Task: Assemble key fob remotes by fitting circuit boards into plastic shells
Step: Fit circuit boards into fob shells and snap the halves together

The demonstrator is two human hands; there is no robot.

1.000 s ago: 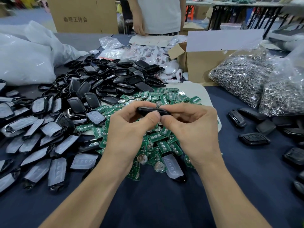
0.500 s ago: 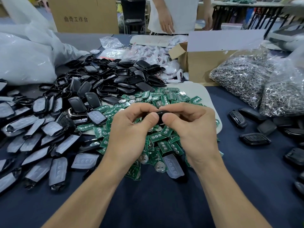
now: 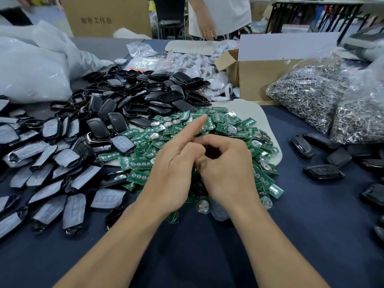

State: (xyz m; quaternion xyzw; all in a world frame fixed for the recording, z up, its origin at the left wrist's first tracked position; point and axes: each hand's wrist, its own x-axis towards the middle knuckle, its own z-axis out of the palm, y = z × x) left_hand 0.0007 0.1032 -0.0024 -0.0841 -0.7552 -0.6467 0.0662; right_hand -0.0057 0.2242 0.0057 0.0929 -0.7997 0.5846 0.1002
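Dark blue table (image 3: 197, 256) fills the view, with both forearms coming in from the bottom edge. Far left of the fingers sit big white plastic bags (image 3: 31, 75), and there's no reading the contents through the film. Beyond and right of the fingers is a cardboard box (image 3: 255, 80) with its flap up, inside hidden. Beside it lie clear bags of metal rings (image 3: 307, 94), the rightmost cut off by the frame. Beyond the fingers to the left there's a heap of black shells (image 3: 145, 94). Nearer on that side, film-covered shell halves (image 3: 47, 183) run off the edge. Right under the fingers is the pile of green circuit boards (image 3: 228, 125), spread over a pale mat (image 3: 268, 117) and partly blocked by both hands. Right of the fingers lie a few closed black remotes (image 3: 323, 172), blurring toward the edge. Across the table stands a second person (image 3: 224, 15), cut off at the top of the frame. Now the hands: the right hand (image 3: 226, 169) has its fingers (image 3: 224, 142) curled round the key fob (image 3: 212, 151). Only a dark sliver of it shows in the hollow of the grip, above the boards. The left hand (image 3: 172, 169) sits tight against the right, index finger (image 3: 199, 125) straight out and pointing away. Its other fingers are behind the hand, so I cannot tell whether it grips anything.
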